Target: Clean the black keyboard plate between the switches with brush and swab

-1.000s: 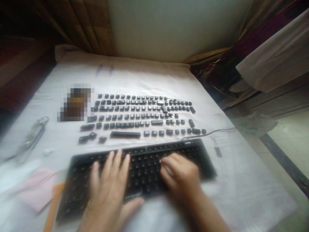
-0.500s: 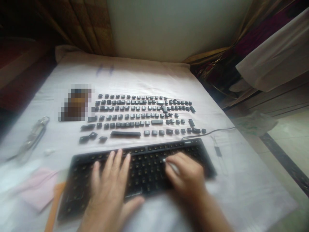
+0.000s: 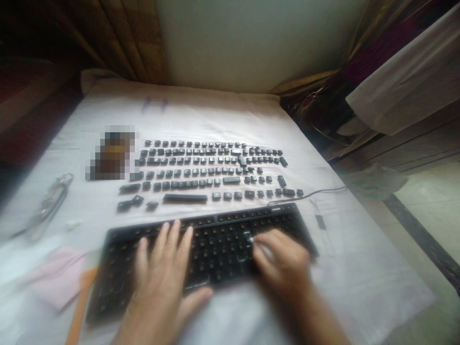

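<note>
A black keyboard [image 3: 223,251] with its keycaps off lies on the cloth in front of me, tilted slightly up to the right. My left hand [image 3: 161,278] rests flat on its left half, fingers spread, holding nothing. Over the right half, my right hand [image 3: 282,258] is closed in a pinch around a small white piece [image 3: 251,238], probably tissue or cotton; its tip touches or nearly touches the key bed. The rest of that piece is mostly hidden by the fingers. Behind the keyboard, loose black keycaps [image 3: 196,172] are laid out in several rows, with a long space bar [image 3: 185,198] near the front.
A blurred-out rectangular object [image 3: 111,155] lies left of the rows. A clear slim object [image 3: 50,203], a pink cloth [image 3: 61,278] and an orange strip [image 3: 81,306] are at the left. The keyboard cable [image 3: 316,192] runs off right, near a small dark item [image 3: 319,222].
My right hand has shifted a little to the right across the keyboard with the white piece. My left hand stays in place on the keyboard. The view has moved slightly.
</note>
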### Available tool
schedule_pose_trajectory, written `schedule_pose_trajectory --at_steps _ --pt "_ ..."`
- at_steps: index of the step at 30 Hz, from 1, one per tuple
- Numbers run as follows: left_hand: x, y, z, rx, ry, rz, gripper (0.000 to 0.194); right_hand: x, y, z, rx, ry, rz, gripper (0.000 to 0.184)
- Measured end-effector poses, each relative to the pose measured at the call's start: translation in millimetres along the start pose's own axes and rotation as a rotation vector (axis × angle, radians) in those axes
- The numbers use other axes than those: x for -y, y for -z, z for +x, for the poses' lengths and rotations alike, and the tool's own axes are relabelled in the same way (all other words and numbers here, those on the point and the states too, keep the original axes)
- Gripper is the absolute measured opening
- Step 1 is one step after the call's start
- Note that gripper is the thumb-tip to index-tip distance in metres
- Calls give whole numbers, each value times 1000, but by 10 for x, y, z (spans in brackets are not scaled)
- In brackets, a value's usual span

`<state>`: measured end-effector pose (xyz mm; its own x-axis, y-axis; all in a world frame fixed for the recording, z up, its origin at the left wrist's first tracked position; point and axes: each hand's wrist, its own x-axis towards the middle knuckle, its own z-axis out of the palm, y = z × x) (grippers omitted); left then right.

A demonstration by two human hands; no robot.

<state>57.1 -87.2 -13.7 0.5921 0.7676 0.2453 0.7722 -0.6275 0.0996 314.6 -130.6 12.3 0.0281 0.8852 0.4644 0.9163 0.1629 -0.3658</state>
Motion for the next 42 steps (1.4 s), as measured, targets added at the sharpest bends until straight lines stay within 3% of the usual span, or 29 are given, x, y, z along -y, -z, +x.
schedule_pose_trajectory --at_steps 24,42 --pt "-45 46 12 40 35 -17 88 8 -112 -47 18 -61 -22 17" --pt "-22 31 3 39 16 -6 89 26 -71 -2 38 -10 -19 17"
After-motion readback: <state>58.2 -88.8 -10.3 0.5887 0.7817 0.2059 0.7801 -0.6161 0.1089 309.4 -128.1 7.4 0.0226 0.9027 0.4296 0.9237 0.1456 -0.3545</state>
